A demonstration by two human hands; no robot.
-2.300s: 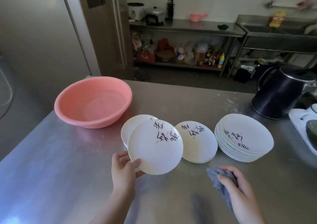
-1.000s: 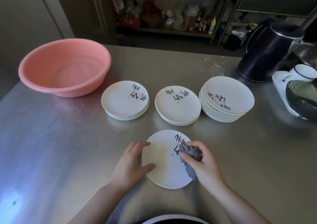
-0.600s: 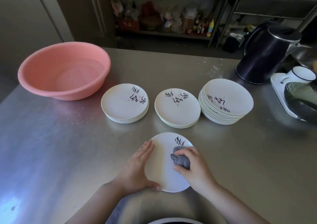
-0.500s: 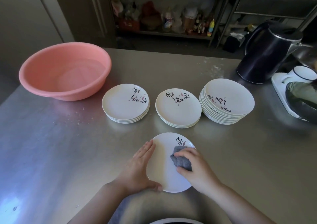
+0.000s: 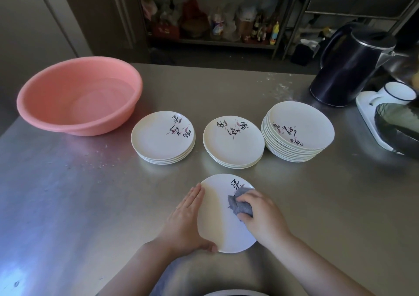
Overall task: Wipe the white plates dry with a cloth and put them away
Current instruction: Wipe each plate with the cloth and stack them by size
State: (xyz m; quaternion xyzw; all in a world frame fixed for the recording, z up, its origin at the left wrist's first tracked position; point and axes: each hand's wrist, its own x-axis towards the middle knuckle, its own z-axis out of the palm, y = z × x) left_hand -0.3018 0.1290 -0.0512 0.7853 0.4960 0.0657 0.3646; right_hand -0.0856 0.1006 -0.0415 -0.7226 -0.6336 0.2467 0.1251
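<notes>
A single white plate (image 5: pixel 217 223) with black brush lettering lies flat on the steel table (image 5: pixel 68 205) near its front edge; the left hand (image 5: pixel 183 223) steadies its left rim, fingers straight and together and thumb under the near edge, while the right hand (image 5: pixel 260 218) curls its fingers round a bunched grey cloth (image 5: pixel 239 203) and presses it onto the plate's right half. Behind it three stacks of matching plates stand apart in a row: a low left stack (image 5: pixel 163 136), a middle stack (image 5: pixel 233 141) and a taller right stack (image 5: pixel 297 131). A pink plastic basin (image 5: pixel 77 96) sits far left, a black electric kettle (image 5: pixel 349 66) far right, with a white tray (image 5: pixel 371 123) at the right edge.
</notes>
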